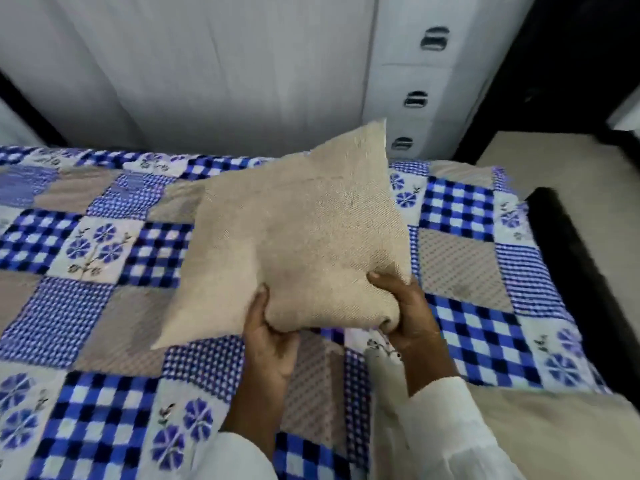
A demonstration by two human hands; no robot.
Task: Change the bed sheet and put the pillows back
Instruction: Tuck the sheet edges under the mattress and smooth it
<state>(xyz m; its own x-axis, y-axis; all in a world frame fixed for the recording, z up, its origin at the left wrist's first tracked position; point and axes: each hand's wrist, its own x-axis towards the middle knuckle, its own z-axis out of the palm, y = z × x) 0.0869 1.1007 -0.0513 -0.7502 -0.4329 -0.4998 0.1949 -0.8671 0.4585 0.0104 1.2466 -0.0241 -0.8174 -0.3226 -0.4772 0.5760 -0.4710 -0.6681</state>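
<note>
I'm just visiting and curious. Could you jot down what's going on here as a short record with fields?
Setting: a bed with a blue patchwork sheet spread over it
Held item: a beige pillow
Left hand: grips the pillow's near edge
Right hand: grips the pillow's near right corner
Pillow position: lifted and tilted above the sheet
Background: white drawers beyond the bed

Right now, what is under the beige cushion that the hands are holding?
Under the beige cushion lies the blue checked bed sheet. The left hand and right hand grip its near edge. Whatever is directly beneath its middle is covered.
</note>
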